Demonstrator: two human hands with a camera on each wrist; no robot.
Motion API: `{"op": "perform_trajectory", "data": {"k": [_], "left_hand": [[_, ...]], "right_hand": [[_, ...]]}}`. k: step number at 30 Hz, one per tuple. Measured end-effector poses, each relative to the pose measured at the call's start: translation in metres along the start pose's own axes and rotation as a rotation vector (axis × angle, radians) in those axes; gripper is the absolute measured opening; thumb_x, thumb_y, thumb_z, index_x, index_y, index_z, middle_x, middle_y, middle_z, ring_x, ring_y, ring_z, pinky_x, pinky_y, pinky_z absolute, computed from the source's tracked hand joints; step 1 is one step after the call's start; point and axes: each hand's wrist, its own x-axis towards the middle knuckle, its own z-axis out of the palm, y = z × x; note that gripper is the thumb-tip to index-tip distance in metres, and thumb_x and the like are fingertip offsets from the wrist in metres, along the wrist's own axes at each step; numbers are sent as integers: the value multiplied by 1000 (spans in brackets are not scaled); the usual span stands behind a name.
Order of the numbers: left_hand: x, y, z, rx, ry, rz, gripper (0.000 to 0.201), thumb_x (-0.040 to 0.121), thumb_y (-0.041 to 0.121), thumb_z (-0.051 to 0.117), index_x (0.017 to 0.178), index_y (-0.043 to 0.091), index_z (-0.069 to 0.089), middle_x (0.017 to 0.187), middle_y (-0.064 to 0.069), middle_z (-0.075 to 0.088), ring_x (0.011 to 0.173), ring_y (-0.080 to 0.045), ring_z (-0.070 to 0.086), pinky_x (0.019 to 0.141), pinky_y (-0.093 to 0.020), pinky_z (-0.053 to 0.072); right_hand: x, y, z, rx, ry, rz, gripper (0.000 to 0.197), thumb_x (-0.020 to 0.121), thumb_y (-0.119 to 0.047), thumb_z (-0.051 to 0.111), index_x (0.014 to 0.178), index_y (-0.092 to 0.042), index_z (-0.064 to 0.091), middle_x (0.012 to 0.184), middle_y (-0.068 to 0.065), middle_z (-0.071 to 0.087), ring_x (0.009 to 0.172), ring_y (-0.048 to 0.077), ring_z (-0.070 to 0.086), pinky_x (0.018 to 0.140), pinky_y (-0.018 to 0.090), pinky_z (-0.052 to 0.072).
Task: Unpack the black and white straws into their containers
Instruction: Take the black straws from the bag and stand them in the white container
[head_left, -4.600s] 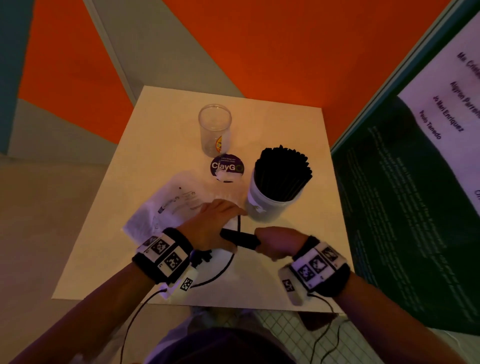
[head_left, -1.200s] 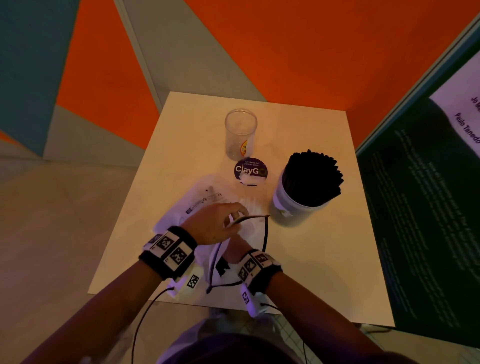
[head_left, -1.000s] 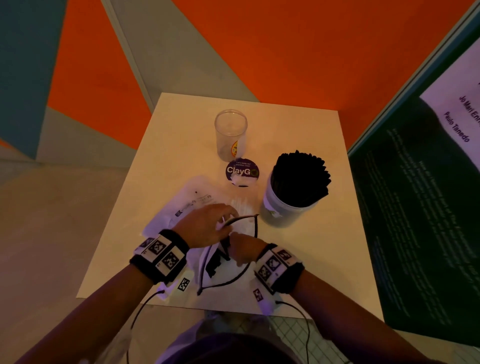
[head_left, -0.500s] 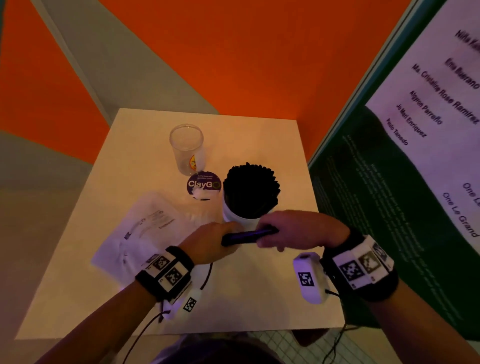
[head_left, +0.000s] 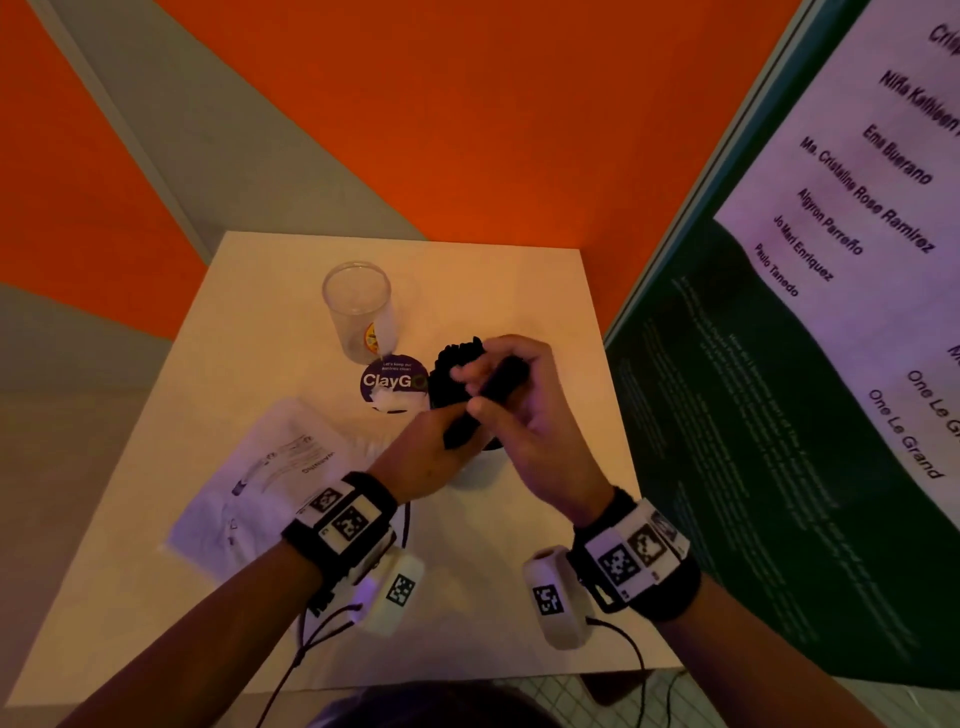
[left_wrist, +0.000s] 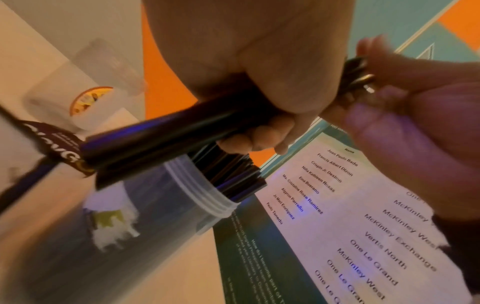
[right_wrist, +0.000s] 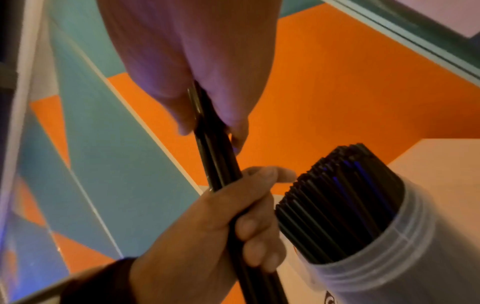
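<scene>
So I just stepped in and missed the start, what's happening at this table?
A person is unpacking straws. Both hands, left hand and right hand, grip a small bundle of black plastic straws over the translucent tub already packed with black straws. The clear empty plastic cup stands behind, and the white plastic bag lies to the left.

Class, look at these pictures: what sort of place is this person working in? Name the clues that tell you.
Probably a shared office pantry or cafe corner. A small table stands against orange and grey walls, a round ClayGo sticker asks people to keep pantries clean, and a printed board lists people's names and building names.
</scene>
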Motion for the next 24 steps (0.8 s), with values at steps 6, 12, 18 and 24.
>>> {"op": "perform_trajectory", "data": {"k": [6,12,18,24], "left_hand": [[13,14,-11,78,159,121,45,80,40,69,118,43,46,106,12,53,100,0,51,80,-6,39],[-17,-20,-37,352,304,151,51,75,24,79,117,13,52,110,4,46,100,-9,41,84,-14,33],[-58,-52,-58,483,108,-50,52,79,46,70,117,15,55,111,2,50,101,-20,45,86,-34,38],[-80,-70,-74,571,-93,-299,55,77,56,66,123,34,45,103,15,48,88,-5,47,79,-23,39]], "right_hand": [[24,-16,-25,-46,61,-154,46,90,12,46,115,-26,40,91,-1,56,93,27,57,91,41,51],[36,15,-33,-297,66,-131,53,95,3,46,127,-37,34,91,5,54,91,21,57,90,24,45],[25,65,-6,-667,-104,53,26,100,-10,45,125,-8,52,119,6,51,117,19,47,100,17,30],[14,57,12,-956,-108,-152,40,96,-24,54,132,-6,54,142,12,43,138,24,31,116,29,21]]}}
